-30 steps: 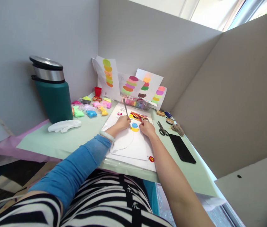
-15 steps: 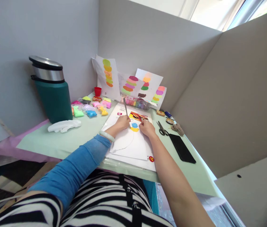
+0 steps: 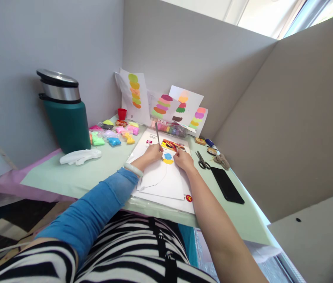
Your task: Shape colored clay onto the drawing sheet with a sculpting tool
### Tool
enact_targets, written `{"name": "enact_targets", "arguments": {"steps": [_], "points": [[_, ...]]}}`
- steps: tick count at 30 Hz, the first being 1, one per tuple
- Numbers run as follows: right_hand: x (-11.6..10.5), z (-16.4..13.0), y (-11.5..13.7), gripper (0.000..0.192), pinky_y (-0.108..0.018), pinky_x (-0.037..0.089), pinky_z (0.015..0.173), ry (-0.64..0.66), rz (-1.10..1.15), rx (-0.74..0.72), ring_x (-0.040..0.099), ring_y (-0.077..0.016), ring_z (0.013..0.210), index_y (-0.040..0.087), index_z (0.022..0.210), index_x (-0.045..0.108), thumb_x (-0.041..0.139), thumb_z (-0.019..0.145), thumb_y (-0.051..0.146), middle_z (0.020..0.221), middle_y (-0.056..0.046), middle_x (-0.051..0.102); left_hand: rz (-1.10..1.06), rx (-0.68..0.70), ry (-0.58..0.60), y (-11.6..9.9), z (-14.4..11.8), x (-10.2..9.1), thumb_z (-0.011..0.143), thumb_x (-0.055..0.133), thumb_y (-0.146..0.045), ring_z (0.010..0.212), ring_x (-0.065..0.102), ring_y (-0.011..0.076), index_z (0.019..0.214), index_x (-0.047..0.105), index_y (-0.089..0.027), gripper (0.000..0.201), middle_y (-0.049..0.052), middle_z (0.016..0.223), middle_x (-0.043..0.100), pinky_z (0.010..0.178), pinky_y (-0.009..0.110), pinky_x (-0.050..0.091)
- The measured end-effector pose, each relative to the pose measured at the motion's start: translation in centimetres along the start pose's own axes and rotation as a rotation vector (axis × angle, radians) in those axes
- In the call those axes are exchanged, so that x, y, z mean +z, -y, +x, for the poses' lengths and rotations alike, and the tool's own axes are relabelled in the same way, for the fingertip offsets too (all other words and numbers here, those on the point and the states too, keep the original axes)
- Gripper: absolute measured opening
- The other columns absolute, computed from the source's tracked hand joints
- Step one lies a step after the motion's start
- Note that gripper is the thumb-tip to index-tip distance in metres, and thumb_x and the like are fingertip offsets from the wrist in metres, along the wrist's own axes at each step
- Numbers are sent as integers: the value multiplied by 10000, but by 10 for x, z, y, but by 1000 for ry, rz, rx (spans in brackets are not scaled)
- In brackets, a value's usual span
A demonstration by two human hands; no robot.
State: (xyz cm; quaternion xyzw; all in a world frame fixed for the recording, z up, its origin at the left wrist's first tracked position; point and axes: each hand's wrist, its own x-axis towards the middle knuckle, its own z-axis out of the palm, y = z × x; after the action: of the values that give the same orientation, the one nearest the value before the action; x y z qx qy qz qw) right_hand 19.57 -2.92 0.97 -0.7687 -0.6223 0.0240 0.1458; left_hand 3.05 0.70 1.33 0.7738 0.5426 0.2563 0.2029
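My left hand (image 3: 152, 153) is closed around a slim grey stick-like tool (image 3: 157, 133), which leans up and away from me. The tool's lower tip is near the left edge of a yellow patch (image 3: 168, 161) on a white sheet of paper (image 3: 162, 181). A blue patch (image 3: 168, 156) sits just above the yellow one. A thin curved line runs down the sheet from the patches. Beside the blue patch, on the right, rests my right hand (image 3: 183, 159) with its fingers curled together; what they hold, if anything, is hidden.
Bags of coloured clay (image 3: 114, 141), a crumpled white tissue (image 3: 80, 157) and a green bottle (image 3: 66, 124) stand left. Scissors (image 3: 202, 160) and a black phone-like slab (image 3: 227, 184) lie right. Behind, sheets with coloured patches (image 3: 134, 96) lean on the grey partition (image 3: 198, 51).
The grey tool has shifted very slightly to the right in my left hand. My right hand and the sheet look the same.
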Motion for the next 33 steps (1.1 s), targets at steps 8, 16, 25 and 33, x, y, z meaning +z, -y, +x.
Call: {"name": "enact_targets", "arguments": {"steps": [8,16,25,33], "points": [[2,2,-2,174,-264,382,670,1,-1,-6,567,-192,856,231,861,570,431,799,314,914,-37,645,-21,-5,8,-1,0,0,740,525,-134,871,598,175,923,633,-161,214,58,914,673,737,227,446],[3,3,-2,174,-264,373,646,-6,7,-5,569,-198,849,225,841,573,437,789,321,908,-42,648,-22,-27,-22,2,4,4,731,518,-115,856,596,166,899,629,-165,207,56,907,673,709,217,444],[2,1,-2,167,-264,367,639,-12,12,-9,570,-198,846,227,834,573,442,786,317,900,-39,648,-83,-16,-10,2,3,4,756,500,-149,694,603,156,888,620,-151,178,47,742,661,649,232,435],[2,2,-2,168,-262,363,627,-8,16,-2,570,-199,839,224,832,576,442,780,311,890,-40,648,-86,12,-21,3,6,7,787,461,-169,649,596,143,885,616,-149,185,48,745,670,635,227,435]]}}
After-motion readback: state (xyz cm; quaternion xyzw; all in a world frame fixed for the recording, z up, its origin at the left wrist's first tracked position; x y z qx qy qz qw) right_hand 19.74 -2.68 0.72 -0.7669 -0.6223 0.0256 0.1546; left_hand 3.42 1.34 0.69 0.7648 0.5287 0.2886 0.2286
